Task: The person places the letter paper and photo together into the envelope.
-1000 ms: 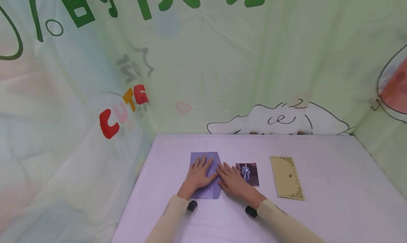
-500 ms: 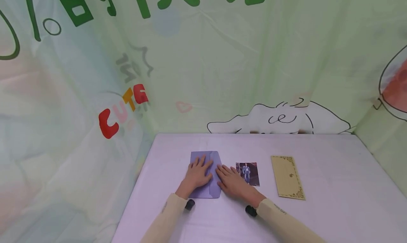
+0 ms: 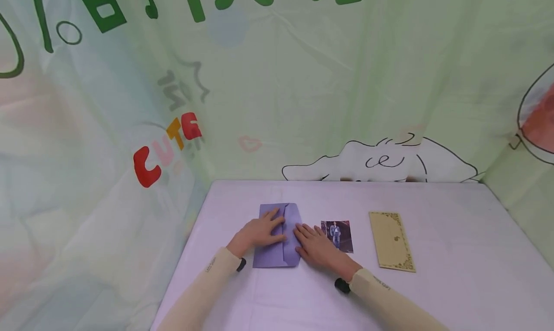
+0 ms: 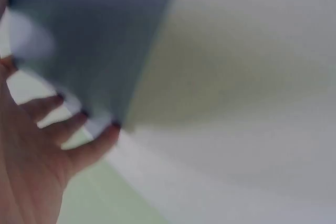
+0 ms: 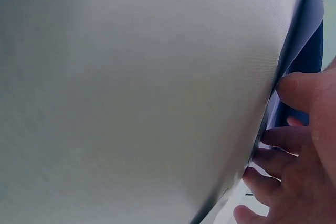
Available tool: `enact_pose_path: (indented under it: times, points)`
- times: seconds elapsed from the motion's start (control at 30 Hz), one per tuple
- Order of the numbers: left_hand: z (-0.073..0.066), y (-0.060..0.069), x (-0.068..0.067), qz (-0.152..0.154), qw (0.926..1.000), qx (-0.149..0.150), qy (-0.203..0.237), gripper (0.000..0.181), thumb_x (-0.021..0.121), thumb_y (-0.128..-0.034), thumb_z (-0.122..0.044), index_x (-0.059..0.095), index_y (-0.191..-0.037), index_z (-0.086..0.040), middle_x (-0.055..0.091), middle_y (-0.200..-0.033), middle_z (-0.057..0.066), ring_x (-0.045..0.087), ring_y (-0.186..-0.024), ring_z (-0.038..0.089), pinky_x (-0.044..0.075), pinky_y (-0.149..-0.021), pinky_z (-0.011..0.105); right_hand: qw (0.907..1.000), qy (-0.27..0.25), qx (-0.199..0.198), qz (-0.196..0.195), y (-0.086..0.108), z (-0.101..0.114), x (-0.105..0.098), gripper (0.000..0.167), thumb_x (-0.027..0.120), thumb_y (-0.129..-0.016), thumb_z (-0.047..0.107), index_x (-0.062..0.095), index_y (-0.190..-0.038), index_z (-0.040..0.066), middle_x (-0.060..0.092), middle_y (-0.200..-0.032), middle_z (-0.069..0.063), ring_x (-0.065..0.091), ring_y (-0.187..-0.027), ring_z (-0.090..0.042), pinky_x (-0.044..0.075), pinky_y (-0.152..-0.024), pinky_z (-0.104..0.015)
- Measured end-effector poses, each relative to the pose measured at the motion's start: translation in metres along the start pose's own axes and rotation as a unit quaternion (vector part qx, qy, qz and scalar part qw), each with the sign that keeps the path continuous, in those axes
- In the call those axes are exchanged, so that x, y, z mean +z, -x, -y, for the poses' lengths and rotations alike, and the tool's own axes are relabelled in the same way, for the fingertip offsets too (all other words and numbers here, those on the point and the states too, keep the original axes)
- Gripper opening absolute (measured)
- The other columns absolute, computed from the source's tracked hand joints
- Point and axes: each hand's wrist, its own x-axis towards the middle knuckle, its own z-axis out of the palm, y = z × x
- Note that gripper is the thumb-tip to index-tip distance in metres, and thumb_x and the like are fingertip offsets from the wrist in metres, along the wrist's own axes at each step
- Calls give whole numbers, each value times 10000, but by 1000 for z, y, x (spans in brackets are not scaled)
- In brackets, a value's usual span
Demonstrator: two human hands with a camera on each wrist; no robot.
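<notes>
A purple envelope (image 3: 269,259) lies on the table, its flap (image 3: 291,251) folded over along the right side and a little raised from the body. My left hand (image 3: 258,231) rests on the envelope with fingers spread toward the flap's edge. Its fingertips touch purple paper in the left wrist view too, where the hand (image 4: 42,150) looks slightly bent at the fingers. Against the envelope's right edge, my right hand (image 3: 319,248) presses with outstretched fingers. In the right wrist view, thumb and fingertips meet that folded edge (image 5: 294,40).
A small photo (image 3: 341,235) of a standing person lies right of the envelope, partly covered by the right hand. Farther right is a tan card (image 3: 391,242) with an ornate border. The table (image 3: 467,254) has a pale cloth; printed curtains (image 3: 303,81) rise behind and at the sides.
My left hand has shifted left and turned, uncovering more of the flap. The flap's edge now stands slightly up, and the envelope has tilted a little. My right hand has hardly moved.
</notes>
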Motion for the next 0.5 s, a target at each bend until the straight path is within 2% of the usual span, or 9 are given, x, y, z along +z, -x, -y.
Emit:
enact_pose_path:
  times: [0.07,0.17,0.27,0.37,0.5]
  points:
    - [6,1,-4,216,9997,139,-16,811,557,-857,-767,431,-1497,-286,219,-1680,84,343,-1502,296,481,-1061,492,10000,-62,-2,39,1,1,1,553,545,-1029,281,443,-1481,-20,413,-1571,-199,385,-1460,-392,292,-1163,-622]
    - [13,3,-7,351,9986,370,-113,895,645,-754,-806,420,-1445,-284,196,-1682,97,380,-1478,278,511,-1024,460,9999,-130,0,42,2,2,2,553,536,-1035,283,435,-1487,-18,403,-1578,-196,375,-1467,-392,285,-1167,-621]
    - [17,3,-5,288,9975,619,-159,898,688,-709,-808,419,-1370,-263,207,-1669,131,443,-1425,282,550,-957,444,9999,-130,23,56,4,2,3,558,525,-1040,297,426,-1496,-10,393,-1586,-190,366,-1473,-386,280,-1172,-620]
    - [18,3,-2,127,9970,756,-117,879,706,-701,-795,419,-1325,-246,220,-1661,153,464,-1407,291,556,-948,434,9998,-168,41,42,4,1,3,559,529,-1038,294,426,-1495,-12,389,-1587,-196,362,-1474,-394,275,-1170,-629]
    - [19,0,1,-108,9966,808,-71,875,740,-691,-766,425,-1304,-227,242,-1653,164,468,-1405,302,558,-942,446,9998,-184,71,8,4,0,3,562,534,-1036,292,426,-1494,-14,384,-1589,-198,357,-1475,-396,274,-1167,-636]
